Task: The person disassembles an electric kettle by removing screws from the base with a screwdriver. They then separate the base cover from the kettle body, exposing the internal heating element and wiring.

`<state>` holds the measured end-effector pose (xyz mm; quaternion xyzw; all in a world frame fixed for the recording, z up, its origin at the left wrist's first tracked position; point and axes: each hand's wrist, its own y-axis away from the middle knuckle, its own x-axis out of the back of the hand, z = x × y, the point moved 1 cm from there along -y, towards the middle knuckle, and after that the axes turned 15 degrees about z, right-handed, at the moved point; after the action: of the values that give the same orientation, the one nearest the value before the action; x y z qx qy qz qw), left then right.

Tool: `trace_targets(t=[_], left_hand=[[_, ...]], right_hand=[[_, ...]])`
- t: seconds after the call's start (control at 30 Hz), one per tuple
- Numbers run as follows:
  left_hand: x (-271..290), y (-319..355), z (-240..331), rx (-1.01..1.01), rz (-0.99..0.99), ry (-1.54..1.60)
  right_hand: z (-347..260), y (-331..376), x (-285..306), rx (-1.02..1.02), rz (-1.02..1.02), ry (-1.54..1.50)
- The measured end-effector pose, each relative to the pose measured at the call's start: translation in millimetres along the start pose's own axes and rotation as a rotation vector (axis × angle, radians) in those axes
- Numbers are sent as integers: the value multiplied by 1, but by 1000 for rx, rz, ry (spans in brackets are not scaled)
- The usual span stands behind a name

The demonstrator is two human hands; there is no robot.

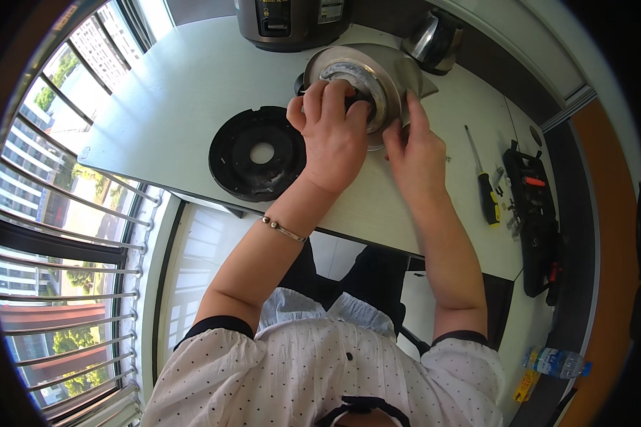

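A metal kettle body (399, 67) lies tilted on the table, its round underside facing me. A pale ring (377, 82) surrounds the middle of that underside. My left hand (331, 132) reaches over it with fingers curled into the centre, closed around a dark part mostly hidden by them. On the right side, my right hand (417, 149) grips the rim between thumb and forefinger. Left of the kettle body rests a black round plastic cover (235, 160) with a hole in its middle.
A rice cooker (292, 28) and a metal jug (434, 43) stand at the back. To the right lie a yellow-black screwdriver (486, 196), small metal pieces and a black tool case (534, 206). A water bottle (559, 363) is at the lower right. Barred windows line the left.
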<state>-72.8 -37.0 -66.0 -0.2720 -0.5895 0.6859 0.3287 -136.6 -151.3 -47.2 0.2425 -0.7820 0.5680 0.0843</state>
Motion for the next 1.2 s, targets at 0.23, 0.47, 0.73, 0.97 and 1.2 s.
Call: trace_targets(t=[0.23,0.47,0.73,0.97,1.2], left_hand=[[0,-3,2,-54,-15,-57],[-2,-1,2,-53,-14,-86],[1,-2,0,-8,0,-37],[-2,-1,1,-77,-10,-60],[-3,0,2,-61,-24,-89]], right_hand=[[0,0,1,48,26,19],[0,1,0,-11,-6,17],[0,0,0,19,13,17],[0,1,-1,9,8,2],[0,2,1,-80,-51,23]])
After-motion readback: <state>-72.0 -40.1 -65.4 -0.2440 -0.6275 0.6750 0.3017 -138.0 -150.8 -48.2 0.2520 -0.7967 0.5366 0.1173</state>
